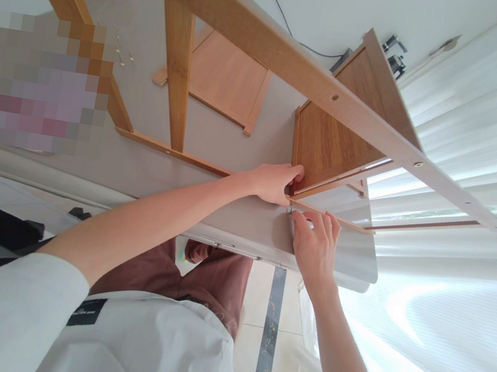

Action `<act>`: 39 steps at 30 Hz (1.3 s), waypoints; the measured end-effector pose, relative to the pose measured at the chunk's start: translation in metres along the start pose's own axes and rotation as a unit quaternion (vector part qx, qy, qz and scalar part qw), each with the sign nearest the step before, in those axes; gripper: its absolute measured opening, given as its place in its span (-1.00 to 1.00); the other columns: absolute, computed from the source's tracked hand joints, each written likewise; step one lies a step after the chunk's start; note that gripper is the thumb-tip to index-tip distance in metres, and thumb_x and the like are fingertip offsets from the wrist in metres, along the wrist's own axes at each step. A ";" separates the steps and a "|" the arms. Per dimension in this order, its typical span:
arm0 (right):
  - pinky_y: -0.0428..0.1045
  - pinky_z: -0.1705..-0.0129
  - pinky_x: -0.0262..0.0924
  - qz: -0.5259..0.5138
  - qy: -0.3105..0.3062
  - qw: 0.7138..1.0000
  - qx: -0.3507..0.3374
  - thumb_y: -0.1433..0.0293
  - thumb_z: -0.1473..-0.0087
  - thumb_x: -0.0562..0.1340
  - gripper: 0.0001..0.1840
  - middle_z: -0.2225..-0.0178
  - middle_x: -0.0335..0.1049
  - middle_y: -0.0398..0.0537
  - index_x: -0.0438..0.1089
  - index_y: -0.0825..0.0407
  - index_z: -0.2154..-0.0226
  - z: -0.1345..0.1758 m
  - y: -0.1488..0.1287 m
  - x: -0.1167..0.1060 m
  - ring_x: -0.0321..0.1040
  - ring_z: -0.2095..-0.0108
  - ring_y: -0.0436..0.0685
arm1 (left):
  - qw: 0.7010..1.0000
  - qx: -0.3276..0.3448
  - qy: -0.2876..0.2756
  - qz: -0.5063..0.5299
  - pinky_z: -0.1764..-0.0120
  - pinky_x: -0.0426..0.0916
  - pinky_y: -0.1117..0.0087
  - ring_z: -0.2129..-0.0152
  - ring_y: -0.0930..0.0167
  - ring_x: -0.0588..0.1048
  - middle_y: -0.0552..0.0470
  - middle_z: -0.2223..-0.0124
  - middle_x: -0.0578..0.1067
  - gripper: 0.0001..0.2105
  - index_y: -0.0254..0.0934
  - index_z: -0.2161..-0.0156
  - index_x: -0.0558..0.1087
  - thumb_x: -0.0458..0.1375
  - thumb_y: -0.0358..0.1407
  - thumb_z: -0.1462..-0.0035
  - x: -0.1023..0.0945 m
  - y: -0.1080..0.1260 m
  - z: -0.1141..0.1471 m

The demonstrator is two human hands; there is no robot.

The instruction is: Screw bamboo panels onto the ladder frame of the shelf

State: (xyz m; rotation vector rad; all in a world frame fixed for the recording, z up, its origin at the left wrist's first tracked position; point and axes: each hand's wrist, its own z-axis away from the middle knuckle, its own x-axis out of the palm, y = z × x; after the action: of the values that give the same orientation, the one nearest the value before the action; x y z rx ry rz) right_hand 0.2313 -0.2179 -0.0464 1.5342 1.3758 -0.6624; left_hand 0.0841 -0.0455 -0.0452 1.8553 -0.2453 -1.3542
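Observation:
A wooden frame (271,45) with rails and crosspieces stands over the table. My left hand (273,182) grips the corner where an upright wooden panel (339,147) meets the frame's lower rail (196,161), thumb and fingers wrapped around the joint. Just right of it, my right hand (316,237) is closed in a pinch at the outer face of that rail. A small, thin metal piece (291,208) shows at its fingertips, against the rail; its exact kind is too small to tell. Screw holes dot the long upper rail.
Another wooden panel (228,76) lies flat on the grey table (266,135). Several small metal screws (120,56) lie at the left. A black cable (281,9) runs along the back near a dark metal object (395,58). White curtains (454,319) hang at the right.

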 end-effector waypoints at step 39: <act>0.11 -0.16 0.07 -0.045 -0.014 0.999 0.001 0.48 -0.27 0.12 -0.81 0.29 0.49 -0.06 0.45 -0.01 0.24 -0.006 0.002 -0.001 0.35 0.21 0.11 | 1.000 0.000 -0.005 0.003 0.22 0.34 0.29 0.13 0.27 0.48 -0.02 -0.04 0.47 -0.53 -0.17 0.00 0.25 0.21 -0.24 0.06 -0.002 0.002 0.001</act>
State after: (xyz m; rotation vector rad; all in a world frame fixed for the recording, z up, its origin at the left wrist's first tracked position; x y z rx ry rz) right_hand 0.2316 -0.2129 -0.0429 1.4657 1.4291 -0.7386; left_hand 0.0830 -0.0461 -0.0429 1.8465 -0.2564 -1.3600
